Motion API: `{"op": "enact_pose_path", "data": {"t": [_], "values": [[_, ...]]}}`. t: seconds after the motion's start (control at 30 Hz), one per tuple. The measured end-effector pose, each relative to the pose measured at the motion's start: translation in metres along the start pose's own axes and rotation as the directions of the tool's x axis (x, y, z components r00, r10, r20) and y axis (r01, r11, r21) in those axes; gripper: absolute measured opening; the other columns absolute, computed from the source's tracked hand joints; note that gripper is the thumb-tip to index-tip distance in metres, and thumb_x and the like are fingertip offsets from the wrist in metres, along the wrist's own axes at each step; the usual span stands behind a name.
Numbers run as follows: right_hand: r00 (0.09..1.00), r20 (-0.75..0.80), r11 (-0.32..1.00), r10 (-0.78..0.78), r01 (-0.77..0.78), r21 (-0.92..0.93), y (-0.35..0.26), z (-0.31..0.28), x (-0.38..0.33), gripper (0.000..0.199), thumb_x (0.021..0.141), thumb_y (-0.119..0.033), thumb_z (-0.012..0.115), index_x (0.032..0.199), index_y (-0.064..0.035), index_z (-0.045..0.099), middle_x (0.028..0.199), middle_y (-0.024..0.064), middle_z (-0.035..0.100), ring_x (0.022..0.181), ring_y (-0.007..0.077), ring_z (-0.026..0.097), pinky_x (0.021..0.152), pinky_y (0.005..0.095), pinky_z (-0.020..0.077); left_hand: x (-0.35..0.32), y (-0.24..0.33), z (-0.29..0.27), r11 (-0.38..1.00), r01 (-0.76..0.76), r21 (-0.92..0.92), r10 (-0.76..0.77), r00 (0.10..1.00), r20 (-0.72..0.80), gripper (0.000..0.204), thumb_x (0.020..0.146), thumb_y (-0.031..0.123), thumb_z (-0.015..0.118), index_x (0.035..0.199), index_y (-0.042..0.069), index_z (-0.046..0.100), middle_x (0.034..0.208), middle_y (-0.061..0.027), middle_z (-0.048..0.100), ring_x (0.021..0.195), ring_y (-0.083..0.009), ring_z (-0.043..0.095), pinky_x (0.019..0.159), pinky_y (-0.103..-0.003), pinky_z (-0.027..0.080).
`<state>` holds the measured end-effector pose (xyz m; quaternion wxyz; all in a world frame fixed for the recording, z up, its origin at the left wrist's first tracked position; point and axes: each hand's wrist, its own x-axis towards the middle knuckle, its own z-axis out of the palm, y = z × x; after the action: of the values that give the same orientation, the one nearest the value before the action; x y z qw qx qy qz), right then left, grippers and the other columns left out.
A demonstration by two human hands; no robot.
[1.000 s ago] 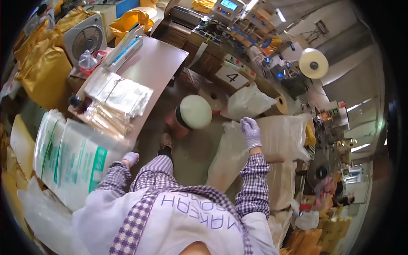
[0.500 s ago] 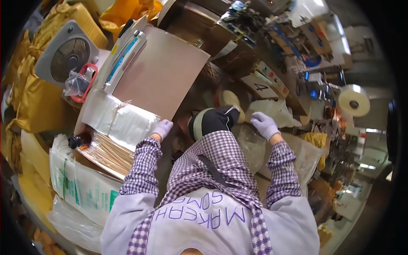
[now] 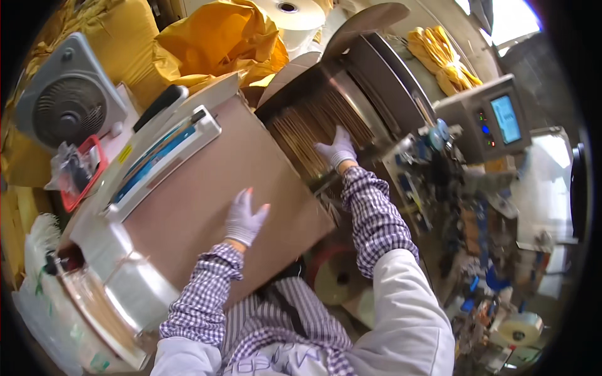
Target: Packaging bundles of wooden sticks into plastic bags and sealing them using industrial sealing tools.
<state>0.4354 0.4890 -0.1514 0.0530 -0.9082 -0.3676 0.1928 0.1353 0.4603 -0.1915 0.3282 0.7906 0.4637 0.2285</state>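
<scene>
A: Left hand (image 3: 246, 219) state?
B: Fingers apart, holding nothing, over the desk (image 3: 194, 216).
A: Right hand (image 3: 340, 151)?
B: Ahead and right of that, at the thin brown sticks (image 3: 300, 135) in the metal tray (image 3: 362, 105). From here can't tell if it's gripping any.
A: Handling?
B: Probably light, stiff, snappable. I'd grab a bundle mid-length.

Pale lilac gloves (image 3: 246, 222) are worn with purple-and-white gingham oversleeves (image 3: 379, 219), a checked apron (image 3: 260, 338) and a white, purple-lettered sweatshirt (image 3: 411, 307).
</scene>
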Motion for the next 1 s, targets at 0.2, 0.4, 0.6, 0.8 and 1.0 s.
{"op": "enact_pose_path", "data": {"t": [0.2, 0.4, 0.6, 0.8, 1.0], "values": [[0.972, -0.231, 0.941, 0.052, -0.125, -0.314, 0.091, 0.029, 0.180, 0.096, 0.065, -0.054, 0.066, 0.137, -0.0091, 0.020, 0.140, 0.0160, 0.024, 0.126, 0.0325, 0.029, 0.102, 0.0393, 0.0276, 0.122, 0.026, 0.109, 0.912, -0.355, 0.204, 0.374, 0.925, -0.061, 0.096, 0.062, 0.043, 0.072, 0.130, -0.003, 0.023, 0.134, -0.0228, 0.027, 0.118, -0.0393, 0.032, 0.099, -0.046, 0.026], [0.956, 0.292, 0.863, -0.014, -0.136, 0.487, 0.062, 0.056, 0.156, 0.070, 0.071, -0.054, 0.063, 0.119, -0.0052, 0.050, 0.123, 0.0149, 0.049, 0.115, 0.0246, 0.045, 0.098, 0.0358, 0.0337, 0.194, 0.044, 0.127, 0.961, 0.010, 0.276, 0.067, 0.961, -0.269, 0.105, 0.060, 0.051, 0.071, 0.133, -0.003, 0.018, 0.138, -0.0232, 0.018, 0.124, -0.0393, 0.023, 0.103, -0.048, 0.017], [0.658, 0.499, 0.512, -0.565, -0.194, 0.837, 0.005, 0.075, 0.073, 0.077, 0.070, -0.061, 0.060, 0.122, -0.0052, 0.048, 0.114, 0.0139, 0.055, 0.103, 0.0192, 0.053, 0.091, 0.0312, 0.0405, 0.186, 0.043, 0.101, 0.996, -0.072, -0.051, 0.041, 0.891, -0.452, 0.116, 0.055, 0.048, 0.076, 0.135, -0.002, 0.010, 0.138, -0.0295, 0.009, 0.126, -0.0427, 0.018, 0.105, -0.044, 0.018], [0.390, 0.219, 0.360, -0.895, 0.339, 0.869, -0.042, 0.045, -0.011, 0.098, 0.066, -0.064, 0.062, 0.132, -0.0004, 0.027, 0.125, 0.0118, 0.042, 0.117, 0.0194, 0.038, 0.098, 0.0302, 0.0312, 0.094, 0.037, 0.016, 0.910, -0.392, -0.136, 0.218, 0.730, -0.648, 0.110, 0.057, 0.033, 0.079, 0.136, 0.001, 0.010, 0.136, -0.0275, 0.017, 0.126, -0.0355, 0.025, 0.102, -0.037, 0.026], [0.789, 0.075, 0.792, -0.610, 0.609, 0.040, -0.089, 0.087, -0.166, 0.107, 0.056, -0.065, 0.065, 0.133, -0.0034, 0.022, 0.136, 0.0204, 0.027, 0.125, 0.0324, 0.030, 0.099, 0.0392, 0.0299, -0.041, -0.101, -0.026, 0.972, 0.227, 0.060, -0.137, 0.758, -0.638, 0.079, 0.075, 0.036, 0.066, 0.130, -0.004, 0.025, 0.115, -0.0268, 0.045, 0.106, -0.0375, 0.046, 0.091, -0.039, 0.039]]}}
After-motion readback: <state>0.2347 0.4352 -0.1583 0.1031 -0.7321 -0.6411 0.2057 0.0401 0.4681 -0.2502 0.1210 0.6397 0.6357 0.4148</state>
